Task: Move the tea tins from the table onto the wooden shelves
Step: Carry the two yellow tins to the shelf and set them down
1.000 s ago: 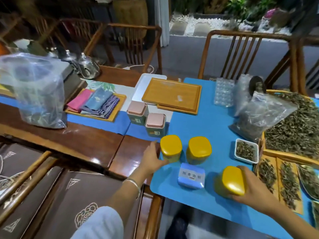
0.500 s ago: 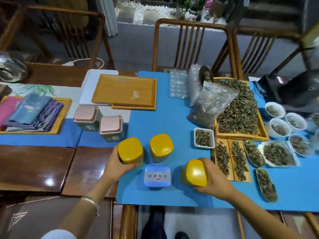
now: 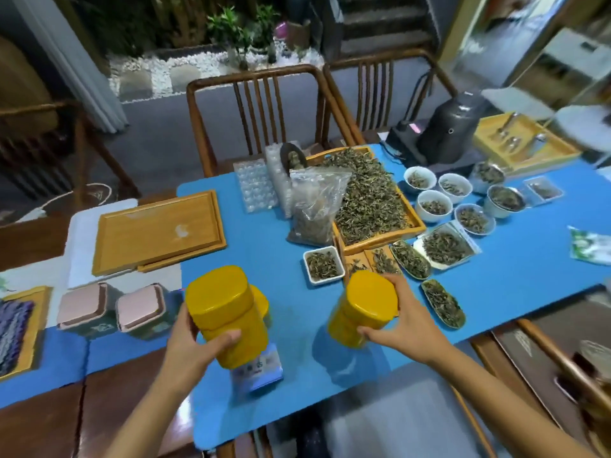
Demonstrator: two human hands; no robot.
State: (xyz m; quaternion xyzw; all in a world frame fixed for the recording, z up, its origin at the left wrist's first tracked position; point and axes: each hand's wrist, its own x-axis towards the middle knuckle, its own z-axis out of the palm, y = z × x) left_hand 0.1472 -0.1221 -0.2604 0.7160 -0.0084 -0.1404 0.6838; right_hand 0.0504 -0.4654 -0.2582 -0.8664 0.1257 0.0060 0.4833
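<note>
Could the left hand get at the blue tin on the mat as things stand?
Probably not: the left hand is full with a yellow tin, held right over the blue tin and partly covering it.

Glossy yellow tins (image 3: 228, 319), matt blue mat (image 3: 271, 246) (cloth-like), smooth wooden tray (image 3: 155, 231).

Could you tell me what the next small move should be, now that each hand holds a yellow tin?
Probably carry both off toward the shelves, which are out of view. The left hand grips one yellow tin and the right hand another, both apparently lifted clear of the blue mat, so nothing remains to grasp first.
</note>
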